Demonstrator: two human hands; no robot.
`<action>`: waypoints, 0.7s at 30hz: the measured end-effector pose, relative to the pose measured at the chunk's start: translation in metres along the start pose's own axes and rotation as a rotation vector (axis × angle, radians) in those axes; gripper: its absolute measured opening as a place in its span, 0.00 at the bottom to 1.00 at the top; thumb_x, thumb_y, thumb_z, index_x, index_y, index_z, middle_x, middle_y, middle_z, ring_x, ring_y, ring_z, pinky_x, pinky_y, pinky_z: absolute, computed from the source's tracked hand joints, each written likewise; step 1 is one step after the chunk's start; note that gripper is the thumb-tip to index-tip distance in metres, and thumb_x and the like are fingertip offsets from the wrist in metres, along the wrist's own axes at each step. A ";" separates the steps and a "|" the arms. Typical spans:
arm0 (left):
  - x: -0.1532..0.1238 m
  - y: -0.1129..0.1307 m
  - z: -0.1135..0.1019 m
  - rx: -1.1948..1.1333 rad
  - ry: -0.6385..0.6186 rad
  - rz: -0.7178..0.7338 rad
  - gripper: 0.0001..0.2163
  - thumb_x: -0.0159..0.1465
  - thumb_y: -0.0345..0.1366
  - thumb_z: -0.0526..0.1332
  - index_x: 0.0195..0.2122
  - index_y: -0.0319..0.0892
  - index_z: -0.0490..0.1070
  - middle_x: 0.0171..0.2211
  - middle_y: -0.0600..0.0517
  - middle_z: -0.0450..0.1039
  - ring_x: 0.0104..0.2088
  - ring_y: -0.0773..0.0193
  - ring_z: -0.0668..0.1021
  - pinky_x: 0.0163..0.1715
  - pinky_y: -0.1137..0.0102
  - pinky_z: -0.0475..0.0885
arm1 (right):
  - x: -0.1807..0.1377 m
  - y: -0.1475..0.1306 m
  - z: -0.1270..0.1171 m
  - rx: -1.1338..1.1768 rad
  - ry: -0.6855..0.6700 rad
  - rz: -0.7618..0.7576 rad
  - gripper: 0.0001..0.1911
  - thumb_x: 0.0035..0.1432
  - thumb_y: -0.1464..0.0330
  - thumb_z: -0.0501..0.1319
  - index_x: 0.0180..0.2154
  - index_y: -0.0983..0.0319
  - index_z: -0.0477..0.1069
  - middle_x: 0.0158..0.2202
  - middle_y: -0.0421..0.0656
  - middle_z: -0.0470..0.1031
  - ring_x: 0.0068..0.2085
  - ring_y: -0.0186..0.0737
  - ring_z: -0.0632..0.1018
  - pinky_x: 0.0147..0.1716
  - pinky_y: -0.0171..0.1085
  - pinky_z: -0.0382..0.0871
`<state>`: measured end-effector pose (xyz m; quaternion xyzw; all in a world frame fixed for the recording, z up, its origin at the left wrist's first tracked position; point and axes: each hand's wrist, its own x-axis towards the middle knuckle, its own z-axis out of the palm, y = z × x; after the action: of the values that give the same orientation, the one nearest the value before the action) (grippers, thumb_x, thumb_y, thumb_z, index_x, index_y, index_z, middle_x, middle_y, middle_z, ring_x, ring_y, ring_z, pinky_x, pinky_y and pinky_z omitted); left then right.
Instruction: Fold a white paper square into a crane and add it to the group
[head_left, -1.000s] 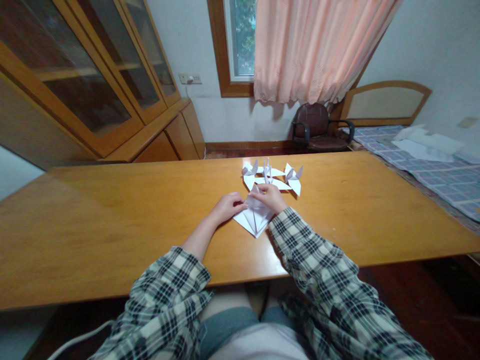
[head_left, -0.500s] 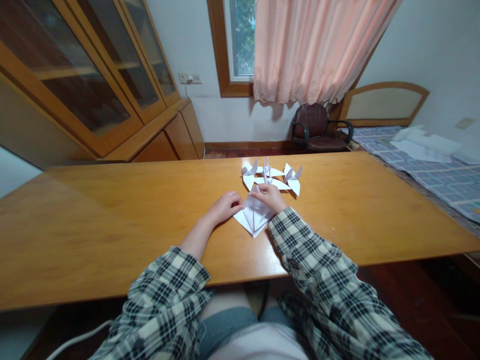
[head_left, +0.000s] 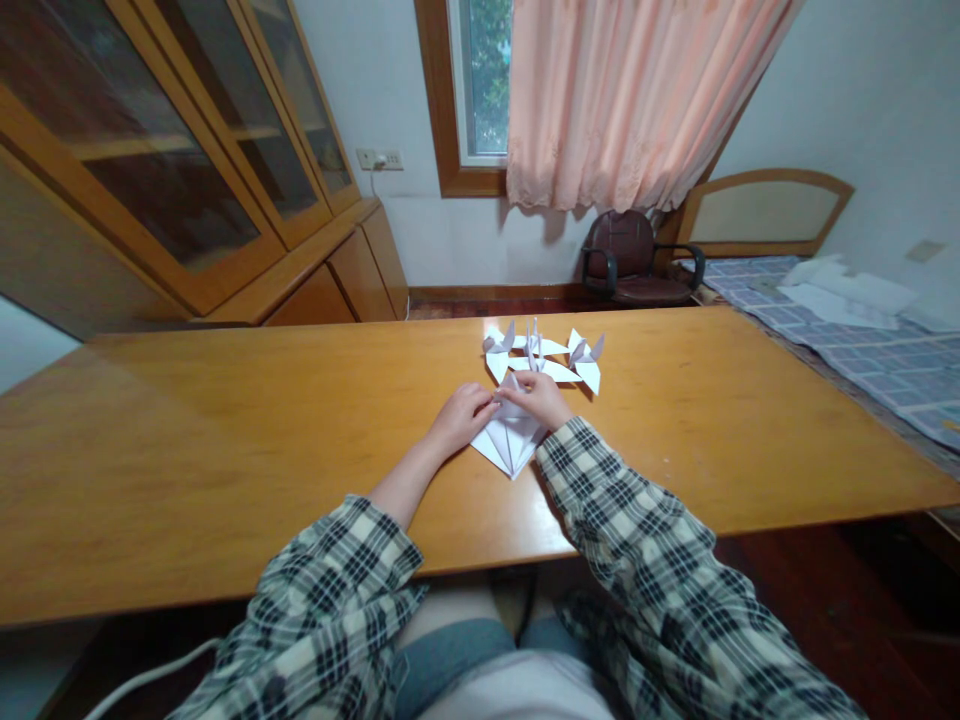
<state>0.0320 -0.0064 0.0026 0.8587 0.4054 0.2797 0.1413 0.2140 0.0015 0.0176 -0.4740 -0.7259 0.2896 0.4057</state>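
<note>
A partly folded sheet of white origami paper point(head_left: 510, 445) lies on the table, one corner pointing towards me and creases running up its middle. My left hand point(head_left: 463, 415) is closed at its upper left edge, fingertips pinched on the paper. From the right, my right hand point(head_left: 541, 397) grips the upper part between thumb and fingers. The two hands' fingertips nearly meet near the top corner. Just beyond stand several folded white paper cranes, among them a left crane point(head_left: 499, 350) and a right crane point(head_left: 585, 360).
The wooden table point(head_left: 225, 450) stretches wide to both sides. A glass-fronted cabinet point(head_left: 187, 180) stands at the left. Past the far edge are a brown armchair point(head_left: 634, 255) and a pink curtain point(head_left: 622, 100). A bed point(head_left: 840, 330) with papers on it is at the right.
My left hand has moved right and slightly up along the paper's left edge, closer to my right hand. The right hand stays nearly in place. The cranes have not moved.
</note>
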 end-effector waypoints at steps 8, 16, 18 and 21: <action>0.001 -0.002 0.004 -0.066 0.029 -0.029 0.14 0.64 0.40 0.55 0.23 0.41 0.64 0.25 0.53 0.63 0.29 0.64 0.67 0.32 0.69 0.62 | 0.000 -0.005 0.001 0.102 0.115 -0.035 0.13 0.54 0.59 0.62 0.28 0.63 0.76 0.29 0.42 0.77 0.33 0.38 0.75 0.35 0.35 0.66; 0.001 0.001 0.005 -0.078 0.035 -0.046 0.15 0.65 0.41 0.54 0.23 0.41 0.65 0.25 0.53 0.63 0.29 0.64 0.67 0.31 0.69 0.62 | -0.001 -0.008 -0.001 0.194 0.195 -0.004 0.14 0.55 0.58 0.61 0.31 0.62 0.77 0.33 0.45 0.80 0.37 0.41 0.78 0.40 0.38 0.69; 0.000 0.001 0.005 -0.075 0.033 -0.048 0.15 0.65 0.42 0.54 0.23 0.41 0.65 0.25 0.53 0.63 0.29 0.64 0.67 0.31 0.70 0.62 | -0.001 -0.010 -0.002 0.172 0.191 -0.014 0.14 0.56 0.58 0.61 0.31 0.62 0.78 0.33 0.45 0.80 0.37 0.41 0.78 0.41 0.38 0.69; 0.000 0.002 0.005 -0.072 0.027 -0.046 0.15 0.65 0.42 0.53 0.23 0.41 0.65 0.25 0.53 0.63 0.29 0.64 0.67 0.31 0.69 0.63 | -0.002 -0.012 -0.003 0.158 0.182 -0.027 0.14 0.56 0.58 0.60 0.32 0.62 0.78 0.34 0.45 0.80 0.39 0.41 0.78 0.43 0.39 0.69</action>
<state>0.0360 -0.0079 -0.0008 0.8397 0.4165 0.3026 0.1730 0.2114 -0.0048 0.0281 -0.4550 -0.6673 0.2961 0.5099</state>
